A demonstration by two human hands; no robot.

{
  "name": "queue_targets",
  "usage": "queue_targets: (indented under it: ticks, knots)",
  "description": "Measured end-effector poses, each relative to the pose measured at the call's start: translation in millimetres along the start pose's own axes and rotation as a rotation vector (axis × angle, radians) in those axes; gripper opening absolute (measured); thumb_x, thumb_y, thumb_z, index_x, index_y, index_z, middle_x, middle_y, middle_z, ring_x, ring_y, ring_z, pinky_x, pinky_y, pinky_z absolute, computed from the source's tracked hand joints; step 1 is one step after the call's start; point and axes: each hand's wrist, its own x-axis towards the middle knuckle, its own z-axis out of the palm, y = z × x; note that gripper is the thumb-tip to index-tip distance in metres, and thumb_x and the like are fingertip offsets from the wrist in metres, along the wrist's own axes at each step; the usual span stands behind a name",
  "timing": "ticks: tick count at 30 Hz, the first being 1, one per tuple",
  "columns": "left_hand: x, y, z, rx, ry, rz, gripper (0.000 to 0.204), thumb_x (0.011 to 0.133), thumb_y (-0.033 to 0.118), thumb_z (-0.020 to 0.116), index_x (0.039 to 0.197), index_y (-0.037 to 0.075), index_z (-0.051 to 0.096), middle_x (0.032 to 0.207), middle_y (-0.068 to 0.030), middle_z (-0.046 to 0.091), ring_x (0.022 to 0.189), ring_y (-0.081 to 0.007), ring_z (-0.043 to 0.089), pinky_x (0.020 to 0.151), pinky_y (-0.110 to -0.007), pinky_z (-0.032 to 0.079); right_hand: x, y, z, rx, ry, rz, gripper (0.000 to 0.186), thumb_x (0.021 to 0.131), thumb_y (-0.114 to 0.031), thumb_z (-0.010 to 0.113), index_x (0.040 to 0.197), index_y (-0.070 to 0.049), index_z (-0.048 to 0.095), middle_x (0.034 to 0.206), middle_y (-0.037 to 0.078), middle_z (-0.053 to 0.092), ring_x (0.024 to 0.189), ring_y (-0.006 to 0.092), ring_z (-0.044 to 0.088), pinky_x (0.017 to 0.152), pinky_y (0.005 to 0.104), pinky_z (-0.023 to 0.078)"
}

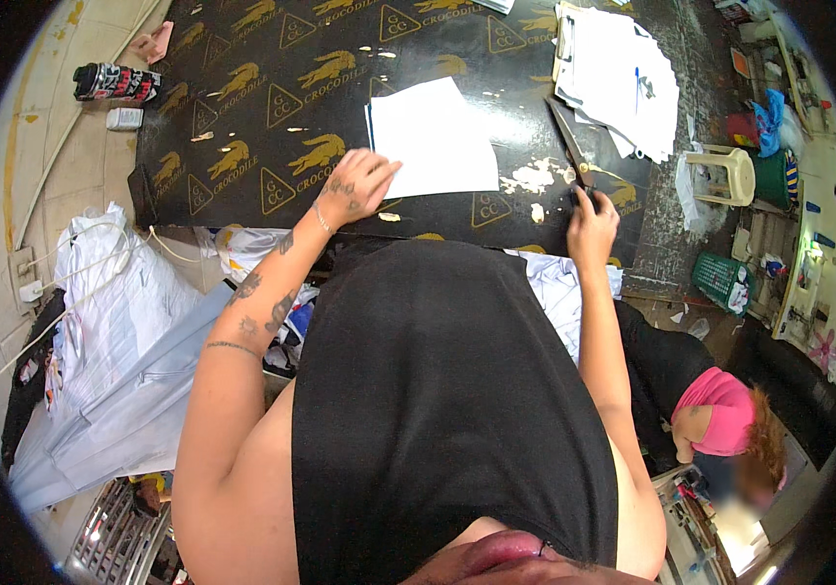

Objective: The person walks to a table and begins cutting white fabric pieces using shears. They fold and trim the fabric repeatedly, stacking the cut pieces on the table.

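Head view only: left hand point(355, 185) flat, fingers spread, pressing lower-left corner of white rectangular sheet stack point(435, 136) onto black worktable with gold printed pattern point(242, 107); nothing gripped. Right hand point(591, 219) wrapped round handles of large dark metal scissors point(571, 146), blades lying on table and pointing away, just beside right edge of sheets; blades look nearly closed, hard to tell. Sheet stack sits mid-table, near front edge. Loose pile of white paper pieces point(623, 78) at far right, apart. Black spray can point(116, 83) on floor left of table; white cloth bundle point(116, 322) lower left. Probably pre-cut step: sheets pinned, scissors picked up. Next move likely needs blades opened and lined up on sheet edge, left hand holding stack from sliding.
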Motion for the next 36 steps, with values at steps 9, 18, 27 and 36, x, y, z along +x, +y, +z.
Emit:
queue_targets:
  ticks: [9,18,27,36]
  knots:
    - [44,-11,19,0.215,0.051,-0.156,0.048,0.091,0.022,0.069,0.137,0.010,0.065,0.144,-0.0185,0.055,0.133,-0.0355,0.052,0.112,-0.052,0.040,-9,39,-5,0.192,-0.420,-0.004,0.064,0.090,0.002,0.067,0.148,-0.023,0.057,0.137,0.029,0.056,0.121,0.0453,0.058,0.102,0.0528,0.050]
    - [60,34,50,-0.099,0.103,-0.073,0.037,0.087,0.009,0.074,0.124,0.009,0.069,0.127,-0.0159,0.065,0.119,-0.0351,0.062,0.107,-0.046,0.048,-85,18,-45,1.425,-0.786,0.687,0.056,0.096,-0.051,0.078,0.126,-0.007,0.063,0.078,0.004,0.065,0.057,0.0154,0.062,0.054,0.0301,0.050]
    - [55,48,89,-0.103,0.105,0.049,0.025,0.086,0.009,0.082,0.110,0.013,0.078,0.097,-0.0014,0.069,0.091,-0.0231,0.063,0.085,-0.039,0.047,-127,-34,-59,1.265,-0.963,0.528,0.073,0.088,-0.055,0.084,0.137,-0.006,0.060,0.100,-0.001,0.059,0.096,0.0118,0.057,0.085,0.0297,0.045]
    - [51,50,87,0.049,0.124,0.086,0.029,0.087,0.015,0.080,0.116,0.023,0.080,0.096,0.0073,0.068,0.092,-0.0149,0.061,0.096,-0.043,0.043,-112,-121,-8,1.078,-0.789,0.707,0.072,0.087,-0.036,0.091,0.141,-0.002,0.057,0.092,0.001,0.060,0.083,0.0120,0.057,0.075,0.0294,0.047]
